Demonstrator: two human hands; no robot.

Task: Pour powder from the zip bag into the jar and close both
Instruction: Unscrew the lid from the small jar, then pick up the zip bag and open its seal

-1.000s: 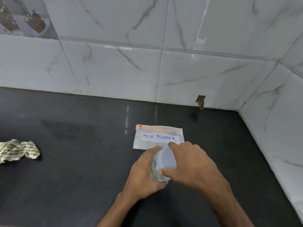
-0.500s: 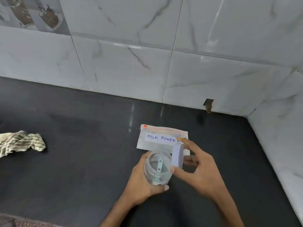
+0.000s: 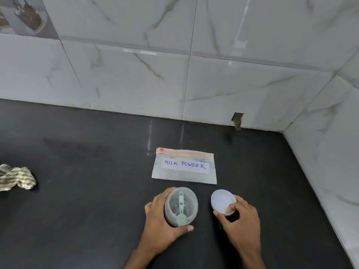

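Left hand [image 3: 163, 220] wrapped round open jar [image 3: 181, 206], upright on counter [image 3: 87, 210]; green scoop [image 3: 181, 208] inside. Right hand [image 3: 240, 220] pinching rim of lid [image 3: 223, 201], inner face up, just right of jar. Fingertip part hidden behind rim. Zip bag [image 3: 185, 166] flat just beyond both, seal toward wall. Cloth [image 3: 15, 177] far left, cut off by frame. Open counter left.

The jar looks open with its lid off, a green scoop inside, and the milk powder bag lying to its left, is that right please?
Not quite: the head view shows the milk powder bag lying beyond the jar, toward the wall, not left. The lid is off and the green scoop is inside.
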